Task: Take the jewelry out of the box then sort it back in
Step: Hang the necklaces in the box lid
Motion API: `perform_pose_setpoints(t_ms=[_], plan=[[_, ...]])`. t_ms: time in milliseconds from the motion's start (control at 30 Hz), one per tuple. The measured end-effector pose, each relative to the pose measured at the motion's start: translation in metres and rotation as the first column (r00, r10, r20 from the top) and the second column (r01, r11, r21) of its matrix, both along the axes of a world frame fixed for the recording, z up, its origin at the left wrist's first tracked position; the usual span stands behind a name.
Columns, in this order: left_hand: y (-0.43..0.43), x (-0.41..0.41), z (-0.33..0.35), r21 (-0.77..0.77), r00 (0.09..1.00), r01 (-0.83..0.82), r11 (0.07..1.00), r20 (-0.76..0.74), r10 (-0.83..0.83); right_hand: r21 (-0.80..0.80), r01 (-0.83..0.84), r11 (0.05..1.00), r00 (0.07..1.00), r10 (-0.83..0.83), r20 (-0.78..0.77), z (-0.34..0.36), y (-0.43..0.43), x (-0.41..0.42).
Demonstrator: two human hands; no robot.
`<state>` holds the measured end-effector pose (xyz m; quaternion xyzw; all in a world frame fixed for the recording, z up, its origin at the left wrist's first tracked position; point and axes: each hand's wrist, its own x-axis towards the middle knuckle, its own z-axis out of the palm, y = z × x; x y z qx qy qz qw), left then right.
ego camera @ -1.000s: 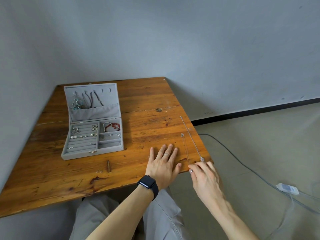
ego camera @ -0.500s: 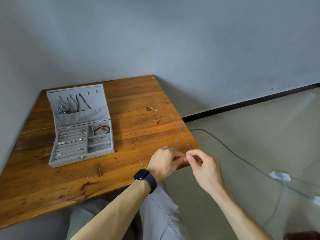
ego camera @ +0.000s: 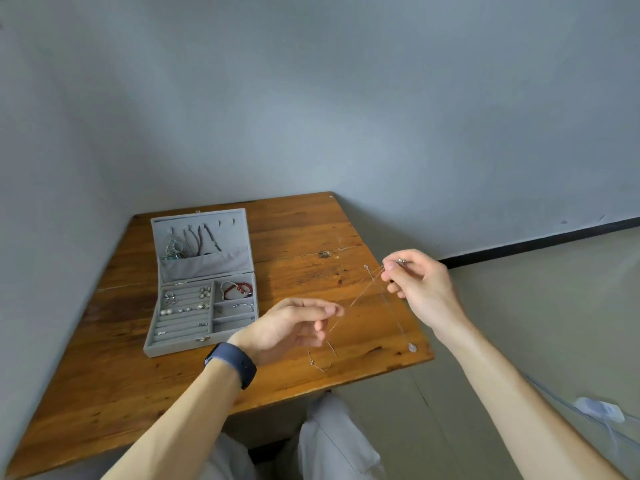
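In the head view, both hands have come up off the worn brown wooden table [ego camera: 294,244]. A second ago they lay flat beside two chains at its near right edge, and half a second ago they met there in a pinch. Now they are drawn apart in the air with a thin silver chain necklace [ego camera: 356,299] stretched between them. The right hand [ego camera: 420,285] pinches the end with a small sparkling pendant between thumb and forefinger, its other fingers curled. The left hand [ego camera: 287,327], with a dark blue watch [ego camera: 230,363] on its wrist, pinches the lower part of the chain between thumb and fingertips. I judge the necklace is being straightened for its return to the open grey velvet jewelry box [ego camera: 180,346], which sits well apart to the left on the table. The box already holds earrings, rings, a red bead bracelet and hanging necklaces, so the sorting seems well along. A second fine chain with a pale round pendant [ego camera: 412,347] lies near the table's right edge, and a thin wire bangle [ego camera: 320,360] lies just below the left hand. The chains are so fine that I cannot tell where they cross or whether they are tangled. The clasp is too small to make out, and the left fingertips partly hide their hold.
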<state>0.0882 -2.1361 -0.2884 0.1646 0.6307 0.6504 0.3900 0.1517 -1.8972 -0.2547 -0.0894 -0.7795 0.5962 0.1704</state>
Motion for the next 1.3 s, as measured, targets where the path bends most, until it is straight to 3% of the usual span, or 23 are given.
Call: perform_pose_setpoints(t_ms=[100,167,300,367,433,533,633,700,833,1067,1167,1300], plan=[[-0.034,-0.001,0.004,0.044,0.993,-0.099,0.994,0.064,0.096,-0.099,-0.052,0.994,0.996,0.059,0.067,-0.001,-0.014,-0.007],[-0.055,-0.002,0.008,0.109,0.976,-0.19,0.976,0.133,0.175,-0.267,-0.069,0.961,0.985,0.107,0.134,-0.01,-0.03,-0.011],[-0.095,-0.003,0.009,0.186,0.92,-0.371,0.91,0.207,0.332,-0.7,-0.057,0.712,0.951,0.252,0.179,-0.033,-0.064,-0.017],[-0.113,-0.003,0.009,0.061,0.914,-0.398,0.915,0.112,0.39,-0.821,-0.051,0.569,0.939,0.307,0.155,-0.043,-0.081,-0.019],[-0.13,-0.002,0.011,-0.158,0.925,-0.379,0.912,-0.055,0.375,-0.87,-0.054,0.49,0.927,0.349,0.138,-0.049,-0.096,-0.02],[-0.155,0.0,0.015,-0.378,0.966,-0.257,0.89,-0.137,0.22,-0.873,-0.087,0.48,0.908,0.399,0.129,-0.055,-0.112,-0.02],[-0.172,-0.001,0.02,-0.379,0.956,-0.29,0.879,-0.146,0.253,-0.876,-0.134,0.463,0.899,0.429,0.089,-0.058,-0.122,-0.02],[-0.176,-0.003,0.02,-0.292,0.927,-0.376,0.88,-0.133,0.352,-0.852,-0.183,0.491,0.884,0.461,0.076,-0.058,-0.127,-0.018],[-0.173,-0.011,0.014,-0.06,0.799,-0.598,0.799,-0.126,0.588,-0.663,-0.338,0.668,0.845,0.525,0.099,-0.062,-0.134,-0.01],[-0.165,-0.025,0.027,0.127,0.824,-0.566,0.815,0.127,0.552,-0.39,-0.344,0.854,0.894,0.425,0.142,-0.066,-0.132,-0.006],[-0.166,-0.033,0.041,0.022,0.876,-0.482,0.876,0.043,0.481,-0.245,-0.305,0.92,0.923,0.349,0.164,-0.071,-0.127,-0.008],[-0.172,-0.044,0.064,-0.178,0.946,-0.318,0.931,-0.119,0.301,-0.238,-0.265,0.934,0.933,0.311,0.18,-0.076,-0.122,-0.012]])
